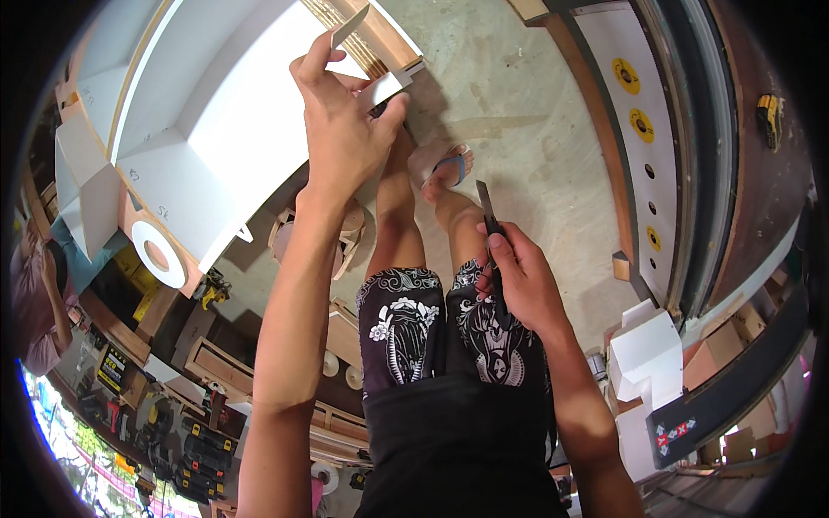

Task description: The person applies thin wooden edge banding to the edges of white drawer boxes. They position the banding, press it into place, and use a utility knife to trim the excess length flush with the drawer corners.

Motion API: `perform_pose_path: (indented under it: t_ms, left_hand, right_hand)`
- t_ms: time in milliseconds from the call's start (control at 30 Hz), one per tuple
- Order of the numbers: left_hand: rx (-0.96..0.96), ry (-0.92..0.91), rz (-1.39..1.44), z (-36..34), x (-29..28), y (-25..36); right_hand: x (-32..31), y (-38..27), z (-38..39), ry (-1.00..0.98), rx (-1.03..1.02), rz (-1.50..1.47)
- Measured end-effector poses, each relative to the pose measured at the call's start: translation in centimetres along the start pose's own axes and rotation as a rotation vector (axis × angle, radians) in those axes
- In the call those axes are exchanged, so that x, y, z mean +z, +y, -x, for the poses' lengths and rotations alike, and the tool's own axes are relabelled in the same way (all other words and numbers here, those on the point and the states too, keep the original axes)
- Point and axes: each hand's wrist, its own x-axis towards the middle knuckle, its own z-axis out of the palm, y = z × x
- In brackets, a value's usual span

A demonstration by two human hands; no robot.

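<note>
My left hand is raised at the near corner of a large white panel structure, its fingers closed round a small white strip. A thin pale pointed piece sticks up at its fingertips. Beside the hand runs a wood edge with brown streaked material along it. My right hand is closed on a black utility knife, held low over my right thigh with the blade pointing up and forward.
A person is at the far left. A white ring sits by the structure. Power tools fill the lower left. A long board with yellow discs, a yellow tool and white folded sheets are at the right. My sandalled foot stands on concrete.
</note>
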Motion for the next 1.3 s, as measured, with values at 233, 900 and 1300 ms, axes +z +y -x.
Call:
perform_pose_path:
  t_ms: [233, 900, 1300]
  left_hand:
    - [-0.224, 0.068, 0.021, -1.1, 1.8, 1.7]
    - [-0.964, -0.187, 1.122, 6.7, -6.3, 14.2]
    - [-0.916, -0.18, 0.829, 11.0, -7.1, 12.1]
  right_hand:
    - [-1.5, 2.1, 0.7, 0.055, -0.009, -0.039]
    - [2.7, -7.1, 7.3, -0.169, -0.213, -0.075]
    - [2.2, -3.1, 10.6, -0.053, -0.111, -0.178]
